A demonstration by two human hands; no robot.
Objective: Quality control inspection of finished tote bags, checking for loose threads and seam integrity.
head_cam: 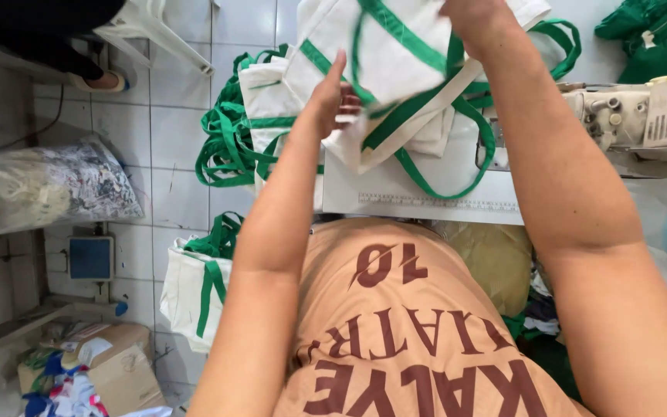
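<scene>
A white cloth bag (395, 54) with green straps is lifted above the sewing table (426, 197). My left hand (332, 96) grips the bag's lower left edge, fingers curled on the fabric and a green strap. At the top of the view, my right hand (472, 19) holds the bag's upper part, partly cut off by the frame. More white bags with green straps (260, 116) are piled on the table's left end.
A sewing machine (627, 116) stands at the right of the table. Another white and green bag (194, 289) sits on the tiled floor. A clear sack of scraps (48, 185) lies at left, a cardboard box (110, 371) at bottom left, green fabric (658, 35) top right.
</scene>
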